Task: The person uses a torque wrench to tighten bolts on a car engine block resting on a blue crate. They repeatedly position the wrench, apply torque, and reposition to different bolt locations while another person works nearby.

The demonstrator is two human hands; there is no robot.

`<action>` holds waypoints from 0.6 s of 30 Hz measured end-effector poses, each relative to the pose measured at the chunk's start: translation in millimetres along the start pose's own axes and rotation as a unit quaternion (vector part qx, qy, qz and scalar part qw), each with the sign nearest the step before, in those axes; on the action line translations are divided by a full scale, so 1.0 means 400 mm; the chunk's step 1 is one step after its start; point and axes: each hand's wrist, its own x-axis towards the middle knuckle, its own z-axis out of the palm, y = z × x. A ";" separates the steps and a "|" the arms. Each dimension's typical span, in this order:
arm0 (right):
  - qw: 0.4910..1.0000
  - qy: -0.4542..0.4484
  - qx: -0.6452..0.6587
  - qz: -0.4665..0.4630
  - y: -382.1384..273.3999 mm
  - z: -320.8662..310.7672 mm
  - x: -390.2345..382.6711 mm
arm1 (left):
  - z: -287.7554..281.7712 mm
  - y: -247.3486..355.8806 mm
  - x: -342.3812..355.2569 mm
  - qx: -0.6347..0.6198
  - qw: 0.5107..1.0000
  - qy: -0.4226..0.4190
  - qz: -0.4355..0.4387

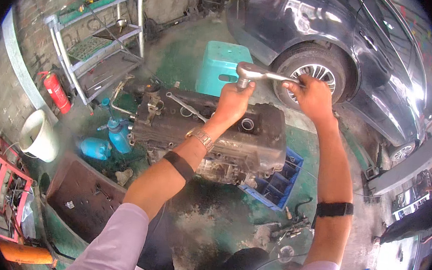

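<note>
A chrome ratchet wrench point(266, 75) with a socket point(243, 82) on its head is raised above an engine point(263, 134). The fingers of my left hand point(232, 102) close around the socket just under the ratchet head. At the other end, my right hand point(313, 98) grips the handle. Below them, the engine's dark, grimy cover has round holes along its top. A metal spanner point(177, 101) lies across that cover, its near end hidden behind my left hand and wrist.
Behind the engine stands a turquoise plastic stool point(213, 67); a dark car point(310, 24) is parked at the far right. A blue divided crate point(273, 190) sits by the engine's near right. To the left are a brown tray point(72, 194), blue bottles point(120, 133) and a white bucket point(39, 136).
</note>
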 end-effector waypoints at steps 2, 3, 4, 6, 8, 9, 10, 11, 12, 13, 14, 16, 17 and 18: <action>0.997 -0.021 0.043 0.067 -0.003 -0.024 -0.022 | 0.002 0.019 0.004 0.060 0.996 -0.028 0.054; 0.997 -0.016 0.056 0.054 -0.006 -0.042 -0.033 | -0.004 0.028 0.007 0.051 0.996 -0.037 0.068; 0.996 -0.025 0.064 0.059 -0.013 -0.060 -0.045 | -0.015 0.036 0.010 0.045 0.995 -0.049 0.072; 0.994 -0.060 0.068 0.067 -0.039 -0.091 -0.074 | -0.054 0.056 0.022 0.074 0.987 -0.087 0.117; 0.992 -0.068 0.073 0.081 -0.088 -0.095 -0.107 | -0.102 0.069 0.024 0.075 0.989 -0.108 0.061; 0.991 -0.070 0.075 0.086 -0.114 -0.096 -0.124 | -0.127 0.074 0.023 0.077 0.988 -0.114 0.068; 0.985 -0.085 0.127 0.084 -0.135 -0.102 -0.142 | -0.155 0.080 0.022 0.068 0.989 -0.127 0.021; 0.981 -0.085 0.156 0.080 -0.158 -0.104 -0.158 | -0.176 0.082 0.018 0.066 0.990 -0.125 -0.003; 0.977 -0.080 0.185 0.068 -0.179 -0.106 -0.172 | -0.193 0.081 0.012 0.054 0.991 -0.124 -0.014; 0.974 -0.074 0.208 0.058 -0.196 -0.109 -0.182 | -0.208 0.080 0.010 0.036 0.991 -0.129 -0.023; 0.963 -0.095 0.245 0.061 -0.208 -0.114 -0.191 | -0.220 0.078 0.010 0.034 0.991 -0.129 -0.026; 0.962 -0.088 0.253 0.059 -0.231 -0.116 -0.198 | -0.235 0.067 0.010 0.016 0.990 -0.132 -0.045; 0.962 -0.082 0.253 0.055 -0.238 -0.117 -0.198 | -0.240 0.060 0.011 -0.001 0.989 -0.132 -0.066; 0.961 -0.088 0.256 0.057 -0.242 -0.119 -0.198 | -0.241 0.051 0.012 0.004 0.992 -0.113 -0.063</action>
